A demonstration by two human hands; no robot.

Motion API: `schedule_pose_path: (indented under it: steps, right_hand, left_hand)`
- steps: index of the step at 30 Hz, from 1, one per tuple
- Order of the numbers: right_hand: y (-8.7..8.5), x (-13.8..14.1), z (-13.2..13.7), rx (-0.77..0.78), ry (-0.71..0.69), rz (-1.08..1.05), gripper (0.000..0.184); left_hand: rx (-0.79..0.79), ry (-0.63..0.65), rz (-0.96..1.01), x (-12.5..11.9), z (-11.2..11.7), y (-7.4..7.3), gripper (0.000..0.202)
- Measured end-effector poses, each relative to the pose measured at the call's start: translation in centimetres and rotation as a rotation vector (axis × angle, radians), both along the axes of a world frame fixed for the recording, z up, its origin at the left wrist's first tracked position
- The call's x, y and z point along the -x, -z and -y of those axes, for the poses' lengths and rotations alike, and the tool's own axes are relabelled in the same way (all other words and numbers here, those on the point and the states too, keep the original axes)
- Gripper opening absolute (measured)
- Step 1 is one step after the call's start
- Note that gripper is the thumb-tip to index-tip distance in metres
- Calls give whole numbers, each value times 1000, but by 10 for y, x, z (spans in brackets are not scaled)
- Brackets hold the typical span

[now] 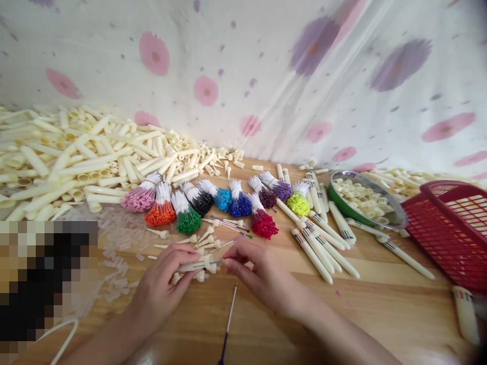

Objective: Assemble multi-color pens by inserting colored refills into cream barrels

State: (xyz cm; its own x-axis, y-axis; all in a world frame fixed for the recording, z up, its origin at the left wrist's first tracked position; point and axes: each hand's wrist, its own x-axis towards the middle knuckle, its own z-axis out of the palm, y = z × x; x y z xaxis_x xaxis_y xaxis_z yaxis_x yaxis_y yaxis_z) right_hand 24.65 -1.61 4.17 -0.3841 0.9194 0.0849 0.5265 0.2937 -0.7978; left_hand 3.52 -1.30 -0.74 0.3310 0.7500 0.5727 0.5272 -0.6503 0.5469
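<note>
Head view, starting at the near edge: a loose refill (229, 327), white with a dark blue end, lies on the wooden table (289, 334). Just beyond it, the left hand (167, 271) is closed around a slotted pen part (193, 265), which lies nearly level above the table with its wider end towards the right. The right hand (262, 274) pinches a thin blue stick (216, 262) between thumb and fingertips, its other end at the mouth of that part. How far the stick goes in cannot be told. The step in hand looks like fitting coloured sticks into the part's slots; the next move seems to call for a steady left grip and a straight push from the right fingers.

Behind the hands lie small cream pieces (206, 233), some with sticks beside them, then a row of coloured bundles (236, 200). To the right are white pens (310, 256) with coloured slots, a green bowl (344, 207) of slotted pieces and a red basket (445, 228). Farther back, a heap of cream tubes (72, 152) fills the left, before a flowered curtain (228, 66).
</note>
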Motion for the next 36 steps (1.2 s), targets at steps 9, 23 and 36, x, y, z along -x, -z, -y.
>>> schedule_pose_path:
  steps: [9,23,36]
  right_hand:
    - [16,12,5,8,82,-209,9]
    - [20,11,3,-211,1,-185,19]
    - [14,9,11,-72,59,-210,10]
  left_hand:
    - [59,2,38,-1,1,-1,10]
    - [109,41,78,-1,2,-2,15]
    - [103,32,87,-2,3,-3,13]
